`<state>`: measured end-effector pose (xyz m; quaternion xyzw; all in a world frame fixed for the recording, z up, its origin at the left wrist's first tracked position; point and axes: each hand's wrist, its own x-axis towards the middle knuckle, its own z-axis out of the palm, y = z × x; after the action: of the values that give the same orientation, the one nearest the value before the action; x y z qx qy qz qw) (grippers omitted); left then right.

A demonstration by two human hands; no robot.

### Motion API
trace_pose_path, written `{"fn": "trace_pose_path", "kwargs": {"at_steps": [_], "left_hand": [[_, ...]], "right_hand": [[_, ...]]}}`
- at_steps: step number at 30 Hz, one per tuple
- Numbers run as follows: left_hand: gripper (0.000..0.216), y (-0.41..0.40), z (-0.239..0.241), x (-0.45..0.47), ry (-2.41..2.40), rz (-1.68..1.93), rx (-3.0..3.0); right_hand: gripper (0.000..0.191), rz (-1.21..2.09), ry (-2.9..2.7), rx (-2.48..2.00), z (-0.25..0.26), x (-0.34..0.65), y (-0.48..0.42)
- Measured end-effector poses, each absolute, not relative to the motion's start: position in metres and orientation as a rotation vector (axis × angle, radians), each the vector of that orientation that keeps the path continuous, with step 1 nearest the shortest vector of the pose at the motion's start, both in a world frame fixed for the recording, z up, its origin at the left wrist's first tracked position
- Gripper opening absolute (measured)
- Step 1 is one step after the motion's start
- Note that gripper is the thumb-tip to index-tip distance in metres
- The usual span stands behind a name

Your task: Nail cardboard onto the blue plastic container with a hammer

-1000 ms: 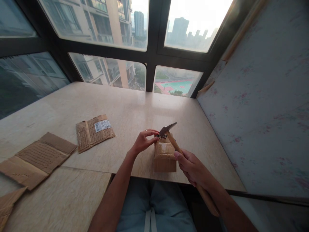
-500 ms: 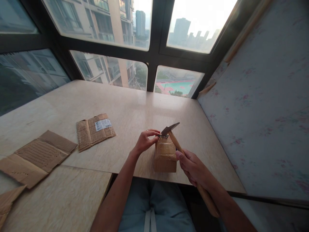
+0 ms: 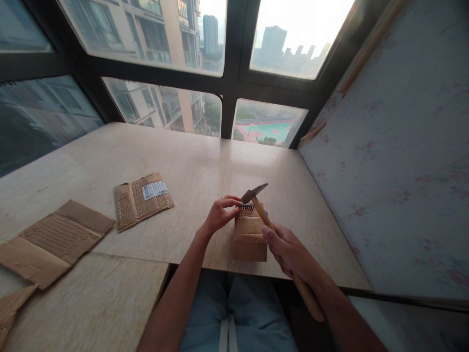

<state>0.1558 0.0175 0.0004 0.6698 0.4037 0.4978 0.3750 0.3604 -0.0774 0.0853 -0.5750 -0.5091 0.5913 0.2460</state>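
Observation:
A small taped cardboard box [image 3: 250,237] stands at the front edge of the counter. Along its far top edge runs a row of dark nails [image 3: 246,207], upright or slightly tilted. At the left end of that row, my left hand [image 3: 222,213] pinches with thumb and fingers, likely on a nail too small to make out clearly. My right hand [image 3: 287,248] is wrapped round the wooden handle of a hammer [image 3: 263,214]. The hammer's metal head is just above the nails, close to my left fingertips. A bit of something blue shows behind the box's right side.
On the left of the counter [image 3: 198,171] lie a flattened cardboard piece with a white label [image 3: 143,200] and an unfolded cardboard sheet [image 3: 58,243] with rows of holes. Another cardboard corner [image 3: 14,310] shows at lower left. Windows stand behind; a flowered wall [image 3: 388,161] rises on the right.
The hammer and my right hand have shifted slightly left, bringing the head nearer my left fingertips. My left hand stays at the row of nails. The whole view has shifted a little.

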Motion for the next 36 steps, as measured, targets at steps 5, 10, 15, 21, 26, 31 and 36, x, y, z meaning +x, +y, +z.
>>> {"fn": "trace_pose_path", "kwargs": {"at_steps": [5, 10, 15, 21, 26, 31, 36], "left_hand": [[0.015, 0.015, 0.0, 0.155, 0.992, 1.248, 1.666], [0.022, 0.009, -0.002, 0.151, 0.998, 1.279, 1.542], [0.023, 0.002, 0.001, 0.148, 1.061, 1.334, 1.516], [0.023, -0.012, 0.012, 0.15, 1.138, 1.363, 1.561], [0.027, -0.048, 0.009, 0.153, 1.335, 1.439, 1.354], [0.044, -0.057, 0.002, 0.164, 1.481, 1.354, 1.136], [0.044, -0.033, -0.004, 0.173, 1.526, 1.374, 1.157]], "right_hand": [[0.041, 1.602, -1.352, -1.547, 0.079, 0.361, -0.076], [0.041, 1.571, -1.342, -1.529, 0.078, 0.363, -0.08], [0.041, 1.539, -1.279, -1.499, 0.081, 0.363, -0.087], [0.043, 1.377, -1.23, -1.541, 0.075, 0.372, -0.097], [0.049, 1.246, -1.182, -1.619, 0.062, 0.387, -0.124], [0.06, 1.458, -1.027, -1.525, 0.069, 0.39, -0.14], [0.052, 1.53, -1.211, -1.457, 0.088, 0.382, -0.125]]}}
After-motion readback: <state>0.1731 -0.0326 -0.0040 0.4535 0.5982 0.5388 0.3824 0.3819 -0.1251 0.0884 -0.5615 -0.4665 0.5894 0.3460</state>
